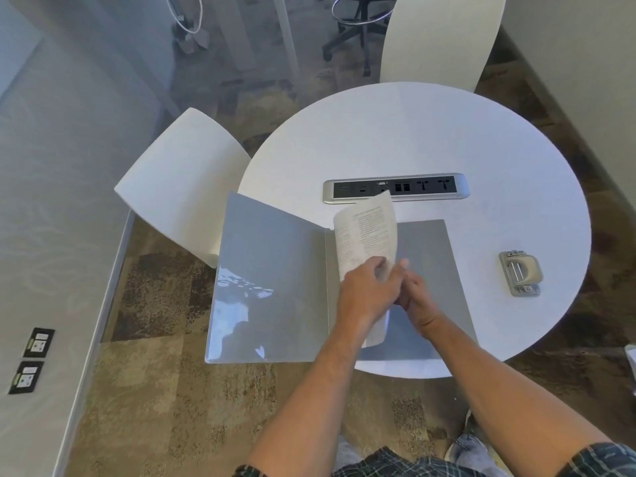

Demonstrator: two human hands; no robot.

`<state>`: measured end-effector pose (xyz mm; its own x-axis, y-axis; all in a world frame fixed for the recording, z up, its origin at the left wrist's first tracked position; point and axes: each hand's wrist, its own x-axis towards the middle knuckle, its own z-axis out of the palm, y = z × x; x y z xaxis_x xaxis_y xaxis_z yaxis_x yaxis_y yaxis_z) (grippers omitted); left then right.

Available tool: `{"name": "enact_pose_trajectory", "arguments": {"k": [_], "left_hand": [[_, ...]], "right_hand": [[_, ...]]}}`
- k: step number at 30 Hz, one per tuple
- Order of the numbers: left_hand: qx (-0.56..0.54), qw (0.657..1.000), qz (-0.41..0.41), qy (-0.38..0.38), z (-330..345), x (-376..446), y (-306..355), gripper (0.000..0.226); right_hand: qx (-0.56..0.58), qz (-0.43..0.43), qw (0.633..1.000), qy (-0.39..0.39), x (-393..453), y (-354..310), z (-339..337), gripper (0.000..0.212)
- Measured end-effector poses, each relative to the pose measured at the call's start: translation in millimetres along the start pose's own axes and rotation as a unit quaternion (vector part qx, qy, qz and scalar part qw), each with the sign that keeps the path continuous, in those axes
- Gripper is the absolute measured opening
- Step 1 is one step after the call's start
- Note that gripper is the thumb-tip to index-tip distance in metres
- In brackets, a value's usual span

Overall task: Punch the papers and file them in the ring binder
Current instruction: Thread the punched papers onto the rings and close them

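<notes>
A grey ring binder (pixel 275 277) lies open on the round white table (pixel 430 139), its left cover hanging past the table's edge. Printed papers (pixel 366 235) stand curled upright over the binder's spine. My left hand (pixel 368 287) grips the papers near their lower part. My right hand (pixel 414 294) is pressed against them from the right, fingers closed at the spine; the rings are hidden behind both hands. A grey hole punch (pixel 520 273) sits alone on the table to the right of the binder.
A socket strip (pixel 395 187) is set into the table's middle, just behind the papers. White chairs stand at the left (pixel 182 187) and at the far side (pixel 440 39). Carpet floor surrounds the table; a wall with outlets runs along the left.
</notes>
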<state>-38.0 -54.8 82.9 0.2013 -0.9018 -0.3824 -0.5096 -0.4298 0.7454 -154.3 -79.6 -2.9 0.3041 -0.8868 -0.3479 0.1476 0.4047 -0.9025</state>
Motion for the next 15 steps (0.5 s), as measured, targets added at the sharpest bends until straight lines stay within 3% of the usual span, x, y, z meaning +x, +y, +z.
{"name": "enact_pose_trajectory", "arguments": {"k": [3,7,12,15], "left_hand": [[0.021,0.998,-0.001,-0.064,18,0,-2,0.072],[0.024,0.994,0.000,-0.109,31,3,-13,0.060],[0.025,0.999,0.013,0.035,28,18,-42,0.023],[0.040,0.995,-0.010,0.094,21,31,-64,0.013]], "right_hand": [[0.117,0.066,0.991,0.013,-5,-6,-24,0.048],[-0.044,0.077,0.991,0.096,-6,-6,-54,0.020],[-0.151,0.113,0.965,0.184,-6,-5,-78,0.007],[-0.243,0.126,0.939,0.210,-3,3,-84,0.009]]}}
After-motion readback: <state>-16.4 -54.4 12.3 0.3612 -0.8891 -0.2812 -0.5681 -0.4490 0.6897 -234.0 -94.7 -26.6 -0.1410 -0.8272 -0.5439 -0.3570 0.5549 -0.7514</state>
